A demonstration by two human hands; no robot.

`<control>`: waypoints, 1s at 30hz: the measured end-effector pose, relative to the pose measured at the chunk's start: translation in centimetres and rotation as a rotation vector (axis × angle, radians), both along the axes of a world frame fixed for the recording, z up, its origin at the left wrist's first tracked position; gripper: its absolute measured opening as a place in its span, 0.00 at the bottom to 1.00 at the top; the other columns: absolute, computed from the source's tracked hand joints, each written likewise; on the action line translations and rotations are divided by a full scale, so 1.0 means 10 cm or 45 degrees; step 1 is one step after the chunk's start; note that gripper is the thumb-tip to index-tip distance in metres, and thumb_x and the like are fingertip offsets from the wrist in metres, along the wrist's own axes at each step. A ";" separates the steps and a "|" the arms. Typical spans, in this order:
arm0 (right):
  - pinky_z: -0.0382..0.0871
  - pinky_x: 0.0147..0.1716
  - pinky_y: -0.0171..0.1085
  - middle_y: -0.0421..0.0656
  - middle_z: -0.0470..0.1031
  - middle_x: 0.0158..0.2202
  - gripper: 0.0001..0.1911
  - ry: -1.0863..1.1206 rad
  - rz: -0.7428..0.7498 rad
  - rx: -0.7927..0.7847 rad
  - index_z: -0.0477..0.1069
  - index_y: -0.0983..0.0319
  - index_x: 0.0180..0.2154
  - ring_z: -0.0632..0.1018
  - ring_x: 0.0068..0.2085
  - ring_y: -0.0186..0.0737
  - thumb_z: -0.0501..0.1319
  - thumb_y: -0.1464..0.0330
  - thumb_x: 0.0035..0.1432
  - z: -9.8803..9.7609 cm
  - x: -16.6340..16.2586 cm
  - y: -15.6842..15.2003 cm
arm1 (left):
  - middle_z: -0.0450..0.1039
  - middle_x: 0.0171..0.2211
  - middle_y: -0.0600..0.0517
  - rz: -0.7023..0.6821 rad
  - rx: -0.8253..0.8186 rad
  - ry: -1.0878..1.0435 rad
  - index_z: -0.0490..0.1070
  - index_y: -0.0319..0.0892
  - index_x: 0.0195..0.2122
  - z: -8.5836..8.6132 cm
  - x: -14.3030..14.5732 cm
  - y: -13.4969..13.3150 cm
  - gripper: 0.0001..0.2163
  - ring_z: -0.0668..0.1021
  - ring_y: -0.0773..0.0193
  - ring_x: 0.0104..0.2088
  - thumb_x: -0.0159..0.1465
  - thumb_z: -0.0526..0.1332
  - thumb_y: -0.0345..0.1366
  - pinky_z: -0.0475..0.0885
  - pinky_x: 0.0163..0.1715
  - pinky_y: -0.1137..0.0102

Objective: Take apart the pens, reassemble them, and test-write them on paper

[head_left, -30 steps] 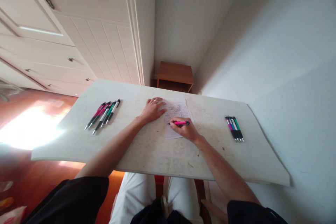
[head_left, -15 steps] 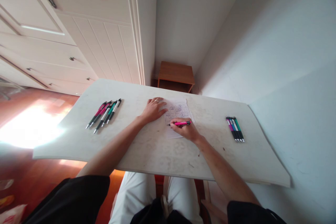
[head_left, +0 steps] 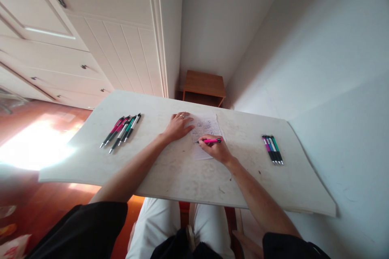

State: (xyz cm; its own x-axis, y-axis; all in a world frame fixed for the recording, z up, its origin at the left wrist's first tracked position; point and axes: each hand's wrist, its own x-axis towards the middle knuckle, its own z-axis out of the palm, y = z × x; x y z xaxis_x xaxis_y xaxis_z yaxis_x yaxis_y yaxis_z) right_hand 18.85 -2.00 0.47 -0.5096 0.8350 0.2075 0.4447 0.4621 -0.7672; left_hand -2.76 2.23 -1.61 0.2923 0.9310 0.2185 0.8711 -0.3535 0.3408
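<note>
A sheet of paper (head_left: 206,126) covered with dark handwriting lies on the white table. My right hand (head_left: 217,149) grips a pink pen (head_left: 212,141), its tip at the left part of the sheet below the written lines. Fingers spread, my left hand (head_left: 179,126) rests flat on the table with its fingertips at the sheet's left edge; a ring shows on one finger. To the left lies a loose group of pens (head_left: 121,129) in pink, white and green. On the right, several pens (head_left: 272,149) in purple, blue and green lie side by side.
The white table (head_left: 164,170) has a curved front edge above my legs. Beyond its far edge stands a small brown wooden cabinet (head_left: 203,83). White cupboards (head_left: 121,48) rise at the left, and a pale wall (head_left: 340,89) borders the right side.
My right hand has shifted very slightly up with the pink pen, which is still at the paper. My left hand stays in place.
</note>
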 end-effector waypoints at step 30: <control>0.64 0.26 0.30 0.41 0.75 0.25 0.08 -0.060 -0.082 0.028 0.74 0.62 0.30 0.73 0.25 0.34 0.57 0.67 0.56 0.00 0.04 0.03 | 0.66 0.58 0.46 -0.003 -0.012 -0.005 0.71 0.47 0.52 0.02 0.00 -0.01 0.19 0.65 0.53 0.59 0.65 0.53 0.49 0.58 0.57 0.57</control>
